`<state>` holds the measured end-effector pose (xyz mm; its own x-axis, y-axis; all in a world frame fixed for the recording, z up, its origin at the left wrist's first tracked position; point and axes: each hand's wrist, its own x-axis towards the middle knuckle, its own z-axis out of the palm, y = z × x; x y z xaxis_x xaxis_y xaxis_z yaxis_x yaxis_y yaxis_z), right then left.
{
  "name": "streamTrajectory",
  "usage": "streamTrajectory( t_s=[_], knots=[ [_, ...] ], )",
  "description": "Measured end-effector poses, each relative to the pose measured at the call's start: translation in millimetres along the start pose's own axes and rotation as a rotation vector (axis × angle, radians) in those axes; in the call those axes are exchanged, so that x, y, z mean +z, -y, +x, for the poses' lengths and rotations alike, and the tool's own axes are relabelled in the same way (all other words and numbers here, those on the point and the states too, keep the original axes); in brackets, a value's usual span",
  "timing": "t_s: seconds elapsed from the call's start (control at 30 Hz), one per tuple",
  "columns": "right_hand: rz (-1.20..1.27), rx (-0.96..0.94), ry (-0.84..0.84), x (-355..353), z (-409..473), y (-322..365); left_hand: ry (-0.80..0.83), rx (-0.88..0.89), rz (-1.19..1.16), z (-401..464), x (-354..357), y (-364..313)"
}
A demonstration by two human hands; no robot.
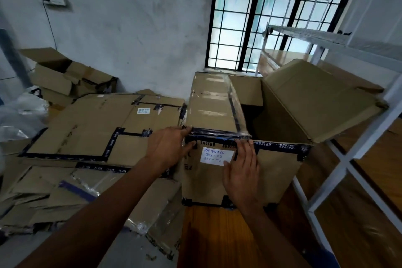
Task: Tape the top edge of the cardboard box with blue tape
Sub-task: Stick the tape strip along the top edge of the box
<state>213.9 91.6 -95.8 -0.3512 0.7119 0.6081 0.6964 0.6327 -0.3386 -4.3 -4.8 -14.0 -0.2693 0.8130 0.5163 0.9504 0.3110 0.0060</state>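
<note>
Straight fingers of the right hand (242, 172) press flat on the near face of the cardboard box (274, 172), fingertips touching the blue tape (276, 145) along its top edge, just beside a white label (214, 156). The left hand (168, 148) curls round the box's near-left top corner, gripping it. The box stands open, its inside dark. Flattened cartons (87, 128) lie left.

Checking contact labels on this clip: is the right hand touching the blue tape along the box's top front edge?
Touching. The head view shows the right hand flat against the cardboard box, its fingertips lying on the blue tape.
</note>
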Motion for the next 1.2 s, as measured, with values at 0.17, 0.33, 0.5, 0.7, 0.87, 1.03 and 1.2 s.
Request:
streamTrajectory(
  t_s=[0.17,0.33,0.5,0.7,0.87,1.03,1.2],
  knots=[
    [0.337,0.200,-0.164,-38,18,-6,0.021,0.005,0.040,2,8,5],
    [0.227,0.777,-0.225,-83,78,-59,0.022,-0.017,0.043,2,8,4],
    [0.407,0.875,-0.081,-97,103,-116,0.030,-0.038,0.010,-1,11,5],
    [0.481,0.712,-0.238,-90,92,-120,0.048,-0.043,0.032,0,13,4],
    [0.369,0.558,-0.265,-96,77,-103,0.081,-0.066,-0.013,-4,15,4],
    [0.091,0.327,-0.125,-77,55,-118,0.095,-0.074,0.006,-3,11,2],
    [0.018,0.278,-0.048,-77,50,-124,0.110,-0.092,-0.003,-3,6,-3]
  ],
)
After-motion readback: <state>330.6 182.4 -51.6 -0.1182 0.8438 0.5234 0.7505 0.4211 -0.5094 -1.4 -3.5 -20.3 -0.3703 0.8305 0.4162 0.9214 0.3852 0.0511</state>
